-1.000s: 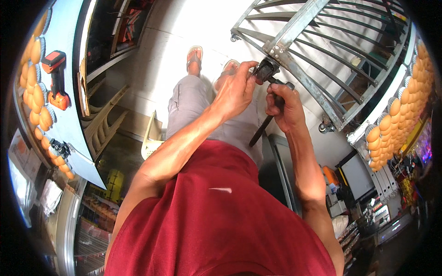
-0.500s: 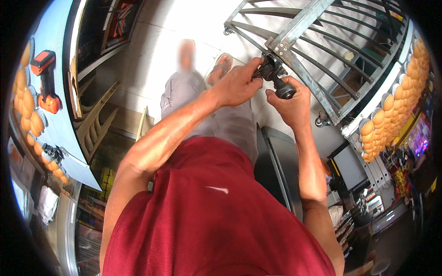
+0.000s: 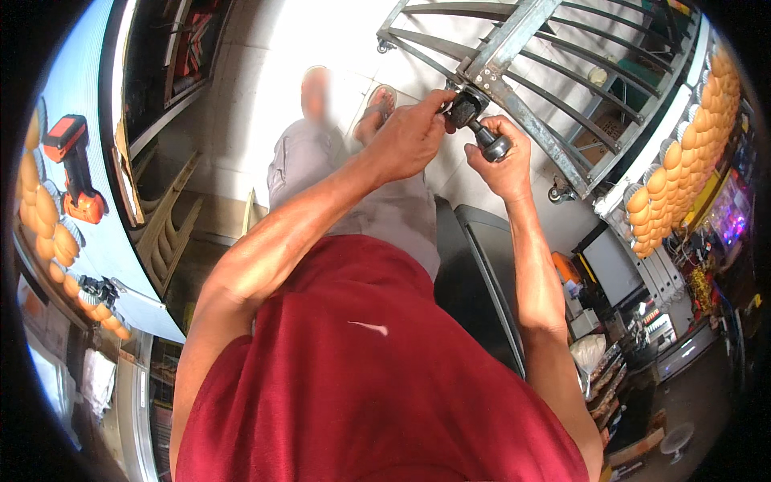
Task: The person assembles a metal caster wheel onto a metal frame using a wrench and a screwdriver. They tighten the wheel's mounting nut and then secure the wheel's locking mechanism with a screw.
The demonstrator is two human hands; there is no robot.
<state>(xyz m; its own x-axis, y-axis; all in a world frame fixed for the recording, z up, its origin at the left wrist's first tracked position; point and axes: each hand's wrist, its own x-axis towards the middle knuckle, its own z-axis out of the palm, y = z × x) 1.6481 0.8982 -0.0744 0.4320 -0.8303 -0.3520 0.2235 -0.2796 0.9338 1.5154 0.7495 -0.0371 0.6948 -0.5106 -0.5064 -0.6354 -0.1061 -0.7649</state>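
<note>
At the corner of a metal rack [image 3: 514,36], a dark caster wheel [image 3: 465,109] sits against the end of a bare steel bar. My left hand [image 3: 408,138] closes its thumb and fingers on the caster's left side. My right hand [image 3: 507,165] is wrapped round a dark tool with a round head [image 3: 494,148]. A short shaft runs from that head up to the caster. The exact kind of tool is hard to make out, and the fingertips partly cover the spot where it meets the caster.
Other casters show at the rack's far corner [image 3: 385,46] and near corner [image 3: 560,191]. Trays of eggs [image 3: 683,173] line the right. On the left, a red and black cordless drill [image 3: 78,170] lies on a blue board [image 3: 92,84]. A black cabinet [image 3: 482,265] stands beside my legs.
The view has shifted slightly, so the rack and both hands appear a little higher and further left. The caster has turned a little between my hands; both keep their hold.
</note>
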